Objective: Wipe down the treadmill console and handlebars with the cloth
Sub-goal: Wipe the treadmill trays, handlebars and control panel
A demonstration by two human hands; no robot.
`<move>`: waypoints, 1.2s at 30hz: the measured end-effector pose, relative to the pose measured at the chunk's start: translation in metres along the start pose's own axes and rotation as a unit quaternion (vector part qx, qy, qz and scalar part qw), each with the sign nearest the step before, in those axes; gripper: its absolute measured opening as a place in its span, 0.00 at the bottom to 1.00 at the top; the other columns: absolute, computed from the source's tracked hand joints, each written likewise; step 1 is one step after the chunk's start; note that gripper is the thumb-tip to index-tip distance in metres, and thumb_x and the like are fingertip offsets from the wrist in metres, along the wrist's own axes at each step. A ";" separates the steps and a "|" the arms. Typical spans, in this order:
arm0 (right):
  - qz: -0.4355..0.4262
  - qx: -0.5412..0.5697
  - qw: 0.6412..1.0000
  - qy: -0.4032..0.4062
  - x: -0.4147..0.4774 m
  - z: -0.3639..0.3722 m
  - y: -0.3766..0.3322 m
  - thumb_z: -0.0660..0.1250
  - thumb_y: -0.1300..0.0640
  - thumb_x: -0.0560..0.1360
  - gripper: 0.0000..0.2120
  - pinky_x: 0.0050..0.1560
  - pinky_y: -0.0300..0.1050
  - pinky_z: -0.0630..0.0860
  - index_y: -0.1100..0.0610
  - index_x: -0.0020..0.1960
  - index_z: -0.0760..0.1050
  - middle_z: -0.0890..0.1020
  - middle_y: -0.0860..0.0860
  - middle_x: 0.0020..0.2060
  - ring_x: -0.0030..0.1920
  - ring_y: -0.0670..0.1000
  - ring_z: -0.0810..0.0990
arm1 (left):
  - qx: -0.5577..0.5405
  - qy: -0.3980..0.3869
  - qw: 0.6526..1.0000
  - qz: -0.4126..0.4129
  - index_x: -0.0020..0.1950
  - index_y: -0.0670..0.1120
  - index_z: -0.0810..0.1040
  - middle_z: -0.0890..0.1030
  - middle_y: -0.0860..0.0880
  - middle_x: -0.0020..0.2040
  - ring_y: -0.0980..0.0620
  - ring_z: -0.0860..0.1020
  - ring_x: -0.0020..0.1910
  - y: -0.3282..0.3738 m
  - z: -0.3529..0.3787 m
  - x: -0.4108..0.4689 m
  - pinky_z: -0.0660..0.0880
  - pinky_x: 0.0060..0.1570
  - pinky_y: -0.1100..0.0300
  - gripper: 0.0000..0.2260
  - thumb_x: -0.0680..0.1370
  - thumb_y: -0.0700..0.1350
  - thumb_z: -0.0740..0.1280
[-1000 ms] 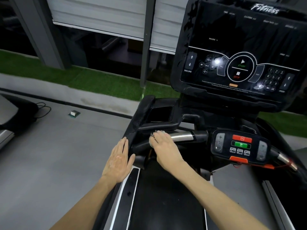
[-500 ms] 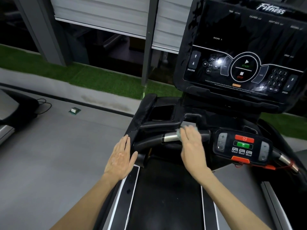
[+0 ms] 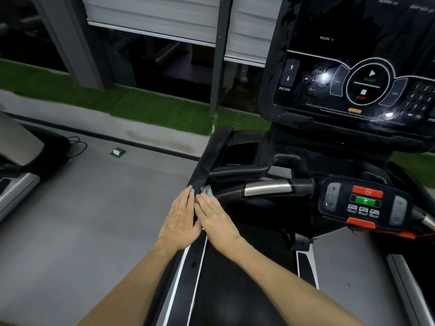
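Setting: grey gym floor [image 3: 98,208], a strip of green turf [image 3: 150,109] beyond it, dark glazing behind.
Cloth [image 3: 205,192]: small and crumpled, checked with a pale green edge, pressed onto the near left end of the handlebar [image 3: 266,188]; it looks soft, light and easily bunched, so it is best held under a flat palm.
Right hand [image 3: 215,216]: fingers extended and flat, pinning the cloth rather than clenching it.
Left hand [image 3: 180,220]: fingers open and flat on the black padded side arm [image 3: 211,156], touching the right hand.
Handlebar: smooth brushed-metal sleeve between black rubbery grips, probably slippery.
Console [image 3: 353,67]: glossy black, far right, apparently not being touched.
Keypad [image 3: 363,203]: matte, with raised buttons, to the right.
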State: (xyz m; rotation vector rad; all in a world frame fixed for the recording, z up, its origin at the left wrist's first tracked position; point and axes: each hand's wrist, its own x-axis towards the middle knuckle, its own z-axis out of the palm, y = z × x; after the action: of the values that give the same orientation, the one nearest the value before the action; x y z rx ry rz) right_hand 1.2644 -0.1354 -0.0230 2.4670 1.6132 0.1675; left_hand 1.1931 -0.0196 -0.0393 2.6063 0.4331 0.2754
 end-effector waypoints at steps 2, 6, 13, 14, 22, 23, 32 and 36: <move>-0.023 0.020 0.999 0.011 0.000 0.003 0.008 0.77 0.62 0.60 0.37 0.73 0.52 0.58 0.63 0.68 0.71 0.73 0.58 0.68 0.70 0.56 0.68 | 0.000 -0.003 1.000 -0.004 0.79 0.38 0.51 0.54 0.41 0.80 0.47 0.54 0.79 0.000 0.000 0.000 0.47 0.75 0.61 0.36 0.78 0.47 0.66; -0.094 -0.027 0.995 0.005 -0.004 -0.009 0.034 0.73 0.59 0.69 0.34 0.74 0.51 0.56 0.60 0.72 0.66 0.68 0.56 0.71 0.73 0.55 0.63 | 0.008 -0.009 1.000 -0.004 0.80 0.39 0.48 0.51 0.43 0.80 0.48 0.51 0.79 -0.001 -0.001 -0.001 0.44 0.74 0.63 0.38 0.76 0.46 0.66; -0.033 0.013 0.994 0.105 -0.045 -0.035 0.085 0.60 0.67 0.66 0.28 0.71 0.51 0.60 0.59 0.67 0.72 0.74 0.56 0.67 0.69 0.55 0.70 | 0.001 -0.004 1.000 -0.006 0.80 0.41 0.46 0.49 0.45 0.81 0.49 0.49 0.79 -0.001 -0.001 0.001 0.42 0.73 0.64 0.38 0.77 0.49 0.64; -0.015 0.014 0.992 0.122 -0.055 -0.038 0.098 0.55 0.68 0.66 0.30 0.71 0.50 0.60 0.60 0.67 0.70 0.73 0.56 0.67 0.69 0.56 0.70 | 0.000 -0.003 1.000 -0.007 0.80 0.41 0.46 0.49 0.45 0.81 0.48 0.50 0.79 -0.001 0.000 0.001 0.42 0.73 0.64 0.38 0.78 0.50 0.64; 0.157 -0.007 0.980 0.118 -0.119 -0.059 0.168 0.68 0.78 0.56 0.39 0.67 0.55 0.67 0.65 0.67 0.70 0.75 0.60 0.64 0.65 0.60 0.73 | 0.005 -0.003 1.000 -0.005 0.80 0.39 0.48 0.52 0.42 0.80 0.47 0.53 0.79 0.000 0.000 0.000 0.47 0.75 0.59 0.38 0.79 0.55 0.64; 0.174 -0.002 0.978 0.111 -0.119 -0.060 0.167 0.70 0.77 0.57 0.38 0.67 0.54 0.68 0.65 0.67 0.70 0.75 0.60 0.64 0.65 0.60 0.73 | 0.007 -0.002 1.000 -0.004 0.80 0.39 0.49 0.53 0.42 0.80 0.47 0.53 0.79 0.000 -0.001 0.000 0.47 0.75 0.59 0.38 0.79 0.55 0.64; 0.148 0.085 0.973 0.153 -0.037 -0.051 0.113 0.70 0.63 0.71 0.08 0.47 0.51 0.71 0.59 0.48 0.75 0.77 0.55 0.43 0.42 0.57 0.74 | 0.020 -0.005 1.000 -0.001 0.79 0.38 0.50 0.55 0.40 0.79 0.45 0.55 0.78 0.000 0.000 0.001 0.49 0.76 0.57 0.38 0.79 0.56 0.64; 0.049 0.002 0.997 0.053 0.012 -0.038 0.048 0.73 0.55 0.68 0.08 0.47 0.48 0.71 0.55 0.43 0.75 0.77 0.51 0.37 0.39 0.53 0.75 | 0.046 -0.003 0.999 0.006 0.79 0.37 0.50 0.55 0.39 0.79 0.45 0.54 0.79 -0.001 0.002 0.000 0.47 0.75 0.58 0.39 0.77 0.64 0.47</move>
State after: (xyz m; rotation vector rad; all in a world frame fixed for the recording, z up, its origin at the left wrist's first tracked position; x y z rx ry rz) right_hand 1.3050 -0.1401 0.0244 2.5825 1.5321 0.3142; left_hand 1.1934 -0.0194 -0.0416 2.6996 0.4383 0.2567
